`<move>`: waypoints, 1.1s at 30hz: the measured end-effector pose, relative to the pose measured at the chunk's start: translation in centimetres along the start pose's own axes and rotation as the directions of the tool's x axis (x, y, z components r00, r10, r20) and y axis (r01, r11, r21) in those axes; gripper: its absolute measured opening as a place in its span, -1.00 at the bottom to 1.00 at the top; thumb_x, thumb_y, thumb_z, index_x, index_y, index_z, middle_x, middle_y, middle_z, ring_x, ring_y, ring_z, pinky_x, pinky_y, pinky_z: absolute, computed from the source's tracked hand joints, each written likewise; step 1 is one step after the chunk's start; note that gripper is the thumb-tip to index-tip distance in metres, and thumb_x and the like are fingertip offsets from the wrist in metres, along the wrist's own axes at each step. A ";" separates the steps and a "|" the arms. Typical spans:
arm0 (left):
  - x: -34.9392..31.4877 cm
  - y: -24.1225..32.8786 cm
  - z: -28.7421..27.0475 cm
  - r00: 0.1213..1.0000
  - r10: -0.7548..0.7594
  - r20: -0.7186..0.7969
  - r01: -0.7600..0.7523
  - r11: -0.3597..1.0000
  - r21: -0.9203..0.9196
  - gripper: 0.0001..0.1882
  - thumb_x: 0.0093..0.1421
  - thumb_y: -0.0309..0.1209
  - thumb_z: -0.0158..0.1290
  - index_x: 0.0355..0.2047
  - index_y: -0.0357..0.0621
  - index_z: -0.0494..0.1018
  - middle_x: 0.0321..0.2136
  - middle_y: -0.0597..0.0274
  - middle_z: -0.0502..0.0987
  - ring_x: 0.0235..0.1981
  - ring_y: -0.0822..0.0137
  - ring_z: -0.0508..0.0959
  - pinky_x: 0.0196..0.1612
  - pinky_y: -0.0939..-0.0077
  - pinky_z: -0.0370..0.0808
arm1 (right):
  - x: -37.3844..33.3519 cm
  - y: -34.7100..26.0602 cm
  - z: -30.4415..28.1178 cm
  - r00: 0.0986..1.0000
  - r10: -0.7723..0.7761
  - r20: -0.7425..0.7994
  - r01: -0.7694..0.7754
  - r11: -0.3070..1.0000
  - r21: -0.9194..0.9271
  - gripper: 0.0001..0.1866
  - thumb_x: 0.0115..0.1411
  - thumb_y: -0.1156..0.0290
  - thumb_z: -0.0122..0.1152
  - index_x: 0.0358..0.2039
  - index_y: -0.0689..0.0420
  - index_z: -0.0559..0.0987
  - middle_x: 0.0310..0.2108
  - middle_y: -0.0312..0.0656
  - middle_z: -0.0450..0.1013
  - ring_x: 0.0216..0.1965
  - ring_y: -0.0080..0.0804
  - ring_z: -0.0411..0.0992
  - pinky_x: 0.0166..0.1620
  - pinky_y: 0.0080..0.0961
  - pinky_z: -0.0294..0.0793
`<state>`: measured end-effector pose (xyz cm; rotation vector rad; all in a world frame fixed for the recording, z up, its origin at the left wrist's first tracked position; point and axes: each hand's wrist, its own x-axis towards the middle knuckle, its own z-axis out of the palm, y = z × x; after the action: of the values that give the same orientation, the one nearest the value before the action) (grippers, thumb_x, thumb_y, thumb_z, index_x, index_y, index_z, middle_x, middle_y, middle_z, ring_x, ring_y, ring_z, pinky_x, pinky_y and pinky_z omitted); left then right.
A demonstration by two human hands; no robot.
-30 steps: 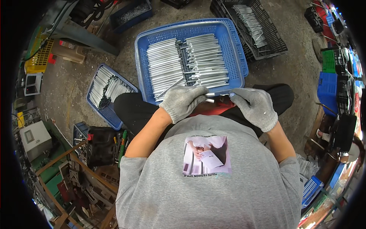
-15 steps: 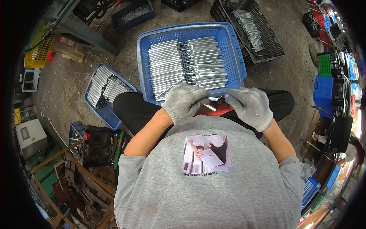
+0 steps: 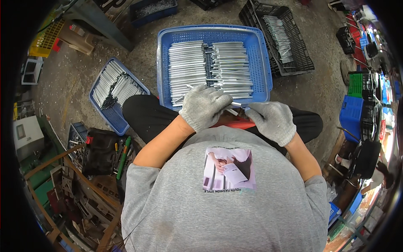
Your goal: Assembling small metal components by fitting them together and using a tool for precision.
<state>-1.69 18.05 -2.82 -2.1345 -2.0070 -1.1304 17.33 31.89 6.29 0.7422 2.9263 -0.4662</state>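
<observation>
My left hand, in a grey knit glove, is closed around thin silvery metal tubes. One tube pokes out past its fingertips toward the other hand, with a second tube end just below it. My gloved right hand has thumb and fingers pinched together at the end of that tube; a small dark piece there is mostly hidden. Just beyond both hands is a large blue basket holding two stacked rows of metal tubes. A red surface shows beneath the hands, between my legs.
A smaller blue basket of tubes stands at the left. A black crate with metal rods is at the far right. A black tool case and a green tool lie left of me. Blue bins line the right side.
The tubes in my left hand have tilted slightly and less of them shows between the hands. My right hand remains at their end. The whole view has shifted a little.
</observation>
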 end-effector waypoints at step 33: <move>3.7 -5.1 13.2 0.935 -0.326 0.138 0.300 0.937 0.176 -0.69 0.35 -0.19 0.02 0.00 -0.05 0.52 -0.03 0.26 0.60 -0.03 0.12 0.58 0.15 0.14 0.41 | -1.9 8.1 7.8 0.885 0.465 -0.033 -0.389 0.777 0.494 -0.70 0.30 0.34 0.25 -0.11 0.32 0.69 -0.31 -0.07 0.70 -0.42 -0.30 0.55 -0.29 -0.42 0.51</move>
<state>0.08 28.31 -13.09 -1.9393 -2.4888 -0.8102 22.98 35.34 -3.02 1.5262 2.6425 -1.1375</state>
